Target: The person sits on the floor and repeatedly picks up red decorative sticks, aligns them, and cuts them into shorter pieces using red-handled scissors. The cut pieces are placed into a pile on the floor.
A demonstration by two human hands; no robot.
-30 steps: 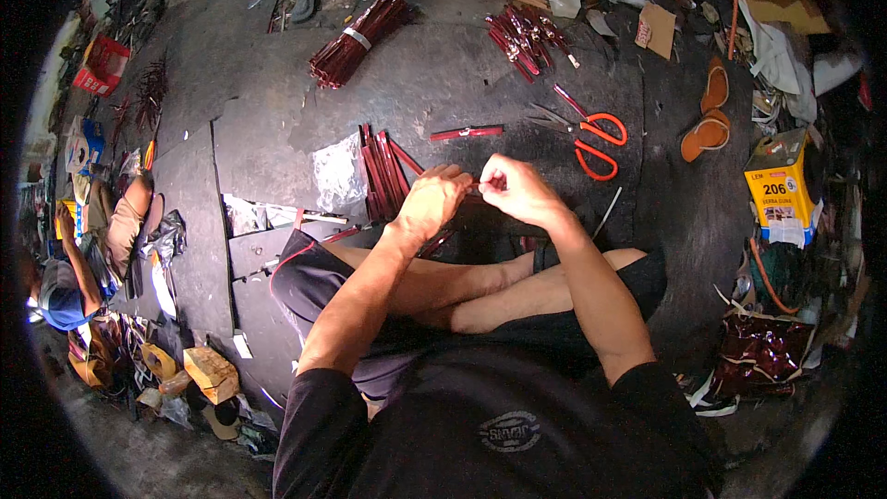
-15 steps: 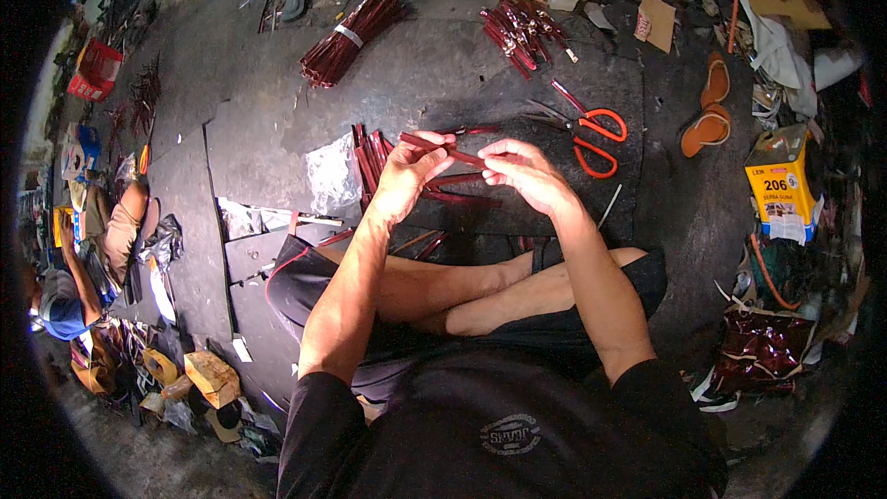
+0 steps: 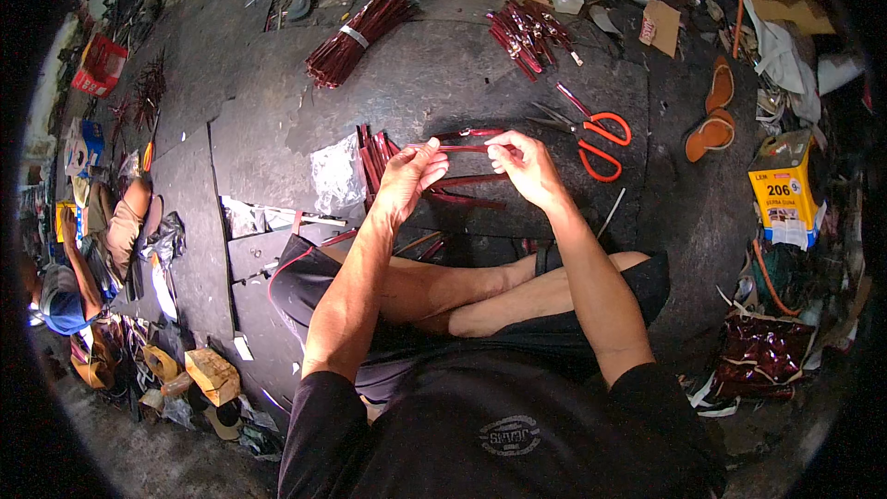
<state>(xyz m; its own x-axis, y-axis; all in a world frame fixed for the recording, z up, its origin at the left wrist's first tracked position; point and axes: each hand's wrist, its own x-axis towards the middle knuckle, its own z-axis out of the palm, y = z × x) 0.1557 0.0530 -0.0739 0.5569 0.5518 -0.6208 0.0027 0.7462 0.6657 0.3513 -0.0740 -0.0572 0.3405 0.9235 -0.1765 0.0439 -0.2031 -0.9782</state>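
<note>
A thin dark red strip (image 3: 465, 148) stretches level between my two hands above the dark floor boards. My left hand (image 3: 408, 177) pinches its left end between thumb and fingers. At the other end, my right hand (image 3: 525, 168) grips it with bent fingers. Under and beside my left hand lies a pile of glossy dark red strips (image 3: 373, 152), and more loose strips (image 3: 467, 198) lie below the held one. Scissors with orange handles (image 3: 605, 140) rest to the right of my right hand, blades toward it.
A tied bundle of dark red strips (image 3: 356, 42) and a loose heap (image 3: 531, 37) lie farther off. Clear plastic (image 3: 335, 176) sits left of my left hand. Sandals (image 3: 711, 134) and a yellow can (image 3: 782, 194) stand at right. Another person (image 3: 125, 222) sits at far left.
The strip has turned from slanting to nearly level and shows a narrower, shinier side. My left hand has dropped slightly and shifted right; my right hand's fingers have curled in more.
</note>
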